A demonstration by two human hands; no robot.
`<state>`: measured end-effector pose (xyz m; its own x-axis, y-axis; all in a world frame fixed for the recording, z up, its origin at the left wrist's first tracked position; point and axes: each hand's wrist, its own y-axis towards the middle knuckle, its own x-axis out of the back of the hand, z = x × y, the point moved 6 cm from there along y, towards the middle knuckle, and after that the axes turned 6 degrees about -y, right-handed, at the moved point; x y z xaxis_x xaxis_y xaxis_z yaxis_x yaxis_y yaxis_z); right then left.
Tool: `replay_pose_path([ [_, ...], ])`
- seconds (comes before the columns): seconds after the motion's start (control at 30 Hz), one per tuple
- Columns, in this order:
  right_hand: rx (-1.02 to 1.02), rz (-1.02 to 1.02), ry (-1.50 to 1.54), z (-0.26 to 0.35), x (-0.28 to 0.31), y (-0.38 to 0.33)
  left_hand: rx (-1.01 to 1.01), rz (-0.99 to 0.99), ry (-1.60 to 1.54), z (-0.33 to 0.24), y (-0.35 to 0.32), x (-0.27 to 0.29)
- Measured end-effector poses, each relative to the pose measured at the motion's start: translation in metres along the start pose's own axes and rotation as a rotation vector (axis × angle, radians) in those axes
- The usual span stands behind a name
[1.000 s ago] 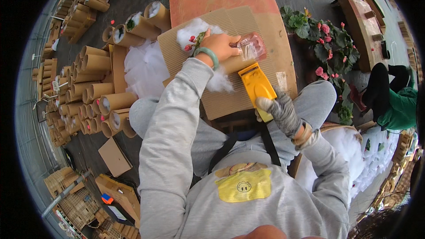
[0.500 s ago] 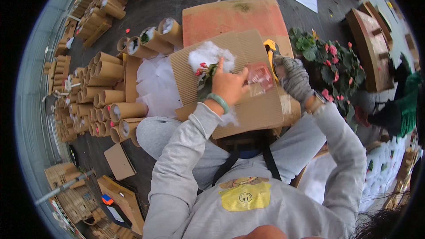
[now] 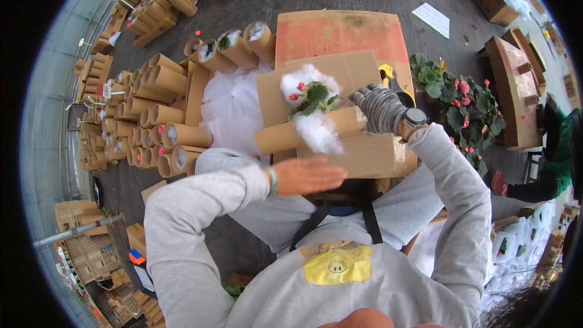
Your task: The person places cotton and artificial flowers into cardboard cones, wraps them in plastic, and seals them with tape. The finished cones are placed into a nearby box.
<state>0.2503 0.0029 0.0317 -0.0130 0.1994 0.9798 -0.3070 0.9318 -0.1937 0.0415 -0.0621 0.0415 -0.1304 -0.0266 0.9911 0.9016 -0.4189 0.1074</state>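
My left hand (image 3: 308,176), bare with a pale green bangle, is slightly blurred below the cardboard; its fingers stretch flat and hold nothing. My right hand (image 3: 381,109), in a grey striped glove with a watch at the wrist, has its fingers bent over the right edge of the corrugated cardboard (image 3: 358,157); the thumb is hidden. A rounded brown tube or fold (image 3: 276,138) crosses the cardboard's middle. A leafy cutting with red buds (image 3: 316,97) lies there, between a white fluff wad (image 3: 297,77) and a second, looser fluff piece (image 3: 320,135).
A worn reddish box (image 3: 337,27) lies beneath, with a yellow-and-black tool (image 3: 388,74) by my right hand. White sheeting (image 3: 231,100) and many cardboard tubes (image 3: 167,79) stand left. Pink-flowered plants (image 3: 455,100) and a wooden crate (image 3: 516,94) are right.
My left hand has moved off the cutting, down toward me. My right hand has shifted from the yellow tool to the cardboard edge. The rounded tube or fold now shows; the clear plastic piece is out of sight.
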Motion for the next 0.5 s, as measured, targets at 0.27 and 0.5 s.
replay_pose_path([
  [0.27,0.047,0.007,0.0,0.034,-0.016,-0.045,0.352,-0.117,-0.517,0.077,0.039,-0.009],
  [0.5,-0.052,-0.3,0.017,0.046,-0.035,-0.078,0.349,-0.129,-0.269,0.06,0.027,-0.006],
])
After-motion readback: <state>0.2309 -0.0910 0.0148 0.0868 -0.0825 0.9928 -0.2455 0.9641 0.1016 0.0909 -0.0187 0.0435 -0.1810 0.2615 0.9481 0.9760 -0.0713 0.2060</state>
